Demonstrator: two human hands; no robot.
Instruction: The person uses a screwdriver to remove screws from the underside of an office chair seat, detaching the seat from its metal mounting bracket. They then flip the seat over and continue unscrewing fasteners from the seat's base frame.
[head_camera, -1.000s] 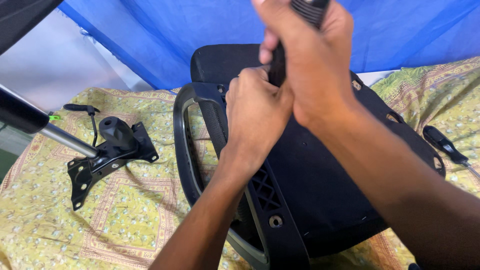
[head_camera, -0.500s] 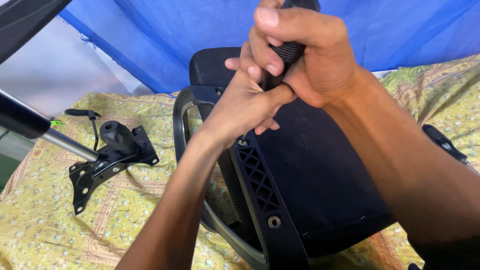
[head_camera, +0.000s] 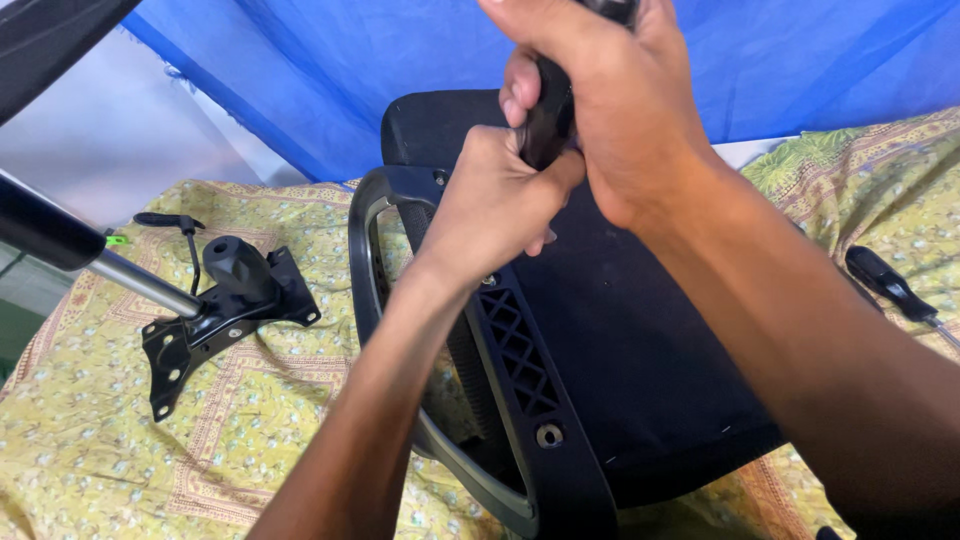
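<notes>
Okay, head view only.
right hand: right hand (head_camera: 610, 110) fisted tight round the black screwdriver handle (head_camera: 545, 110), gripping from above; top of the handle runs out of frame.
left hand: left hand (head_camera: 495, 205) curled closed low on the same tool, just under the right, fingers wrapped at the shaft end; tip hidden behind the knuckles.
tool position: upright over the top end of the black armrest bracket (head_camera: 515, 360), which lies along the upturned seat base (head_camera: 640, 370).
screw: cannot see it, hands cover the spot; one open bolt hole (head_camera: 549, 435) shows lower on the bracket.
surroundings: chair tilt mechanism (head_camera: 215, 310) with gas cylinder (head_camera: 140, 283) lies well apart at left on the yellow patterned cloth (head_camera: 250, 440); a second screwdriver (head_camera: 890, 285) near the right edge; blue sheet (head_camera: 340, 70) behind.
risk: tip likely to cam out if the handle leans, since both hands press hard and nobody holds the seat; base could shift on the soft cloth.
risk 2: a slip would drive the left knuckles into the bracket's ribbed lattice.
</notes>
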